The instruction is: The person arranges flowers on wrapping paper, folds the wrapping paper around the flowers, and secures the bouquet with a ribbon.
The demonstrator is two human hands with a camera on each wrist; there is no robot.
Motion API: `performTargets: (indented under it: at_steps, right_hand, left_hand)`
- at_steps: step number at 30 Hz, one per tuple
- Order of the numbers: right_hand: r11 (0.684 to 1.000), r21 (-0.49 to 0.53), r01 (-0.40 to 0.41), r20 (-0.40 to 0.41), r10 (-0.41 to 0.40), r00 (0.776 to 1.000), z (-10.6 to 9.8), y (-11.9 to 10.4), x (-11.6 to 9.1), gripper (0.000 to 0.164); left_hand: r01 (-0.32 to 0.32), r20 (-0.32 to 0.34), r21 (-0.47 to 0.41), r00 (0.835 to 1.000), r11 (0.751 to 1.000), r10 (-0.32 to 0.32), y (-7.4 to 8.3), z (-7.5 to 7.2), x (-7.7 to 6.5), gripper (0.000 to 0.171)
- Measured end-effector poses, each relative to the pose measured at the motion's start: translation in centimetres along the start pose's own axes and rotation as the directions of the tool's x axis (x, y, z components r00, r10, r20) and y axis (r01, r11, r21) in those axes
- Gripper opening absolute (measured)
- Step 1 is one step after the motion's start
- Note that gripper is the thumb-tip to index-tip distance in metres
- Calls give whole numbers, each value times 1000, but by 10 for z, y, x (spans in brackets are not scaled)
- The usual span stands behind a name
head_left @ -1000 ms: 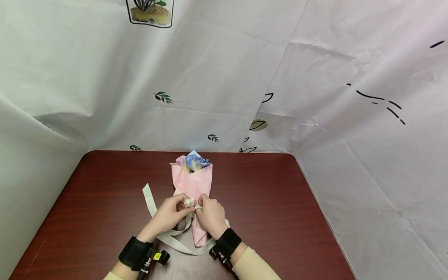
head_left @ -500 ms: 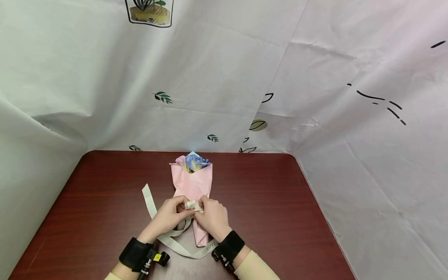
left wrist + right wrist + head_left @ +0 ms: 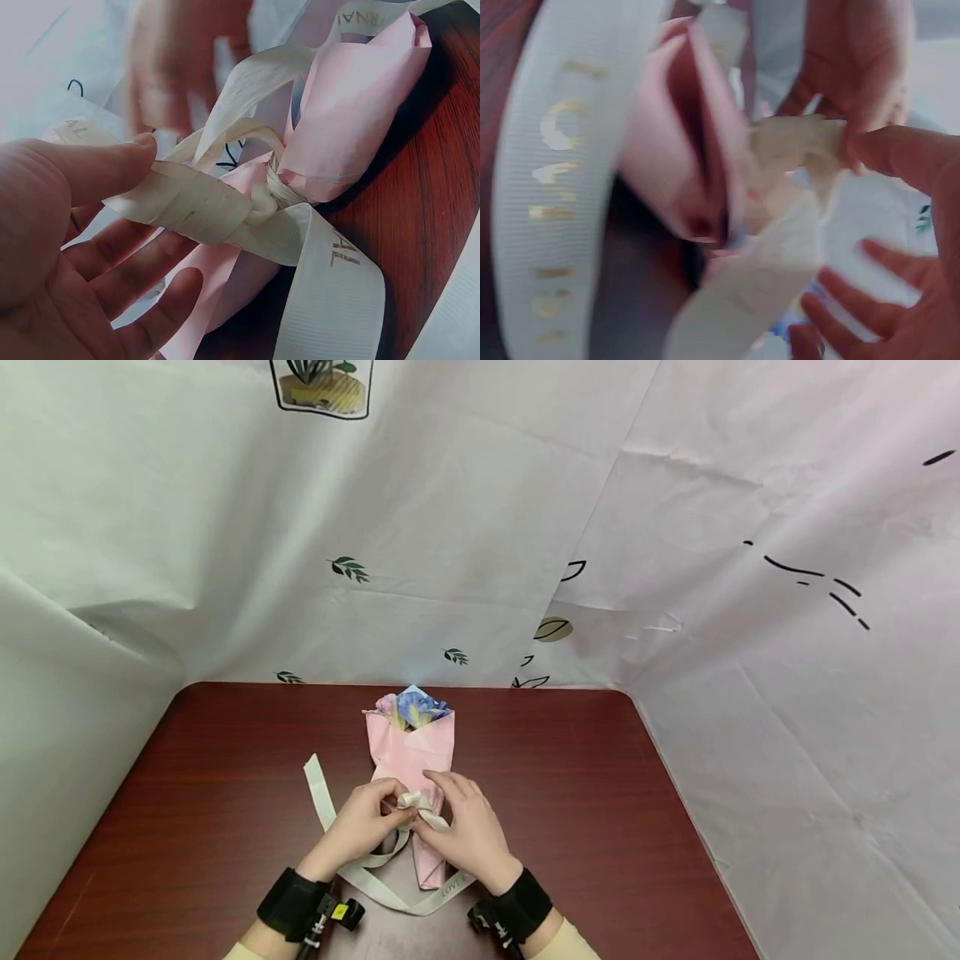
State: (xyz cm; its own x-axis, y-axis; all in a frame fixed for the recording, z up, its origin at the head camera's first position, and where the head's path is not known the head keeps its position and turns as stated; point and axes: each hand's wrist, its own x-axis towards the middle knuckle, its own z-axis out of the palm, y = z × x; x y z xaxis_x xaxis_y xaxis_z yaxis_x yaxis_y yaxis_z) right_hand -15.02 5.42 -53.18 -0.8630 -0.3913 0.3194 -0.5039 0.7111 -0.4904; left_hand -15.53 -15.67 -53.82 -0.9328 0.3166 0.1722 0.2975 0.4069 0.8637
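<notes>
A bouquet in pink wrapping paper [image 3: 411, 752] lies on the table, its blue and pink flowers [image 3: 422, 707] toward the far edge. A cream ribbon [image 3: 334, 296] with gold lettering is knotted around the narrowed waist of the paper. My left hand [image 3: 362, 817] pinches a folded loop of this ribbon between thumb and fingers, just beside the knot. Across from it, my right hand [image 3: 471, 831] has its fingers spread apart, with the thumb at the ribbon by the left fingertips. Motion blurs the right hand in the left wrist view.
One ribbon tail [image 3: 318, 785] stretches to the left of the bouquet; another part curves over the table near me below the paper's lower end. The dark red wooden table [image 3: 577, 793] meets white printed cloth [image 3: 465, 527] at the back and sides.
My right hand has loosened its pinch at the knot, spread its fingers and shifted slightly right. A ribbon strip now shows between the hands. The left hand keeps its hold almost unmoved.
</notes>
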Motion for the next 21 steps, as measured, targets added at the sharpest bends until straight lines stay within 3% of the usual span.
performTargets:
  at_steps: [4,7,15,21]
  right_hand:
    - [976,51,212,-83,-207,975,-5,-1,6,55]
    - [960,41,278,-120,-271,955,-6,1,8,46]
    - [989,59,136,-91,-131,987,-6,7,-3,54]
    - [986,78,149,-93,-142,986,-8,8,-6,50]
  left_hand:
    - [-54,-26,65,998,996,56,1,3,2,23]
    - [-72,-30,99,997,992,76,2,5,3,25]
    - [-28,9,60,1000,998,28,3,4,4,14]
    - [-50,-11,98,999,994,52,2,5,6,18]
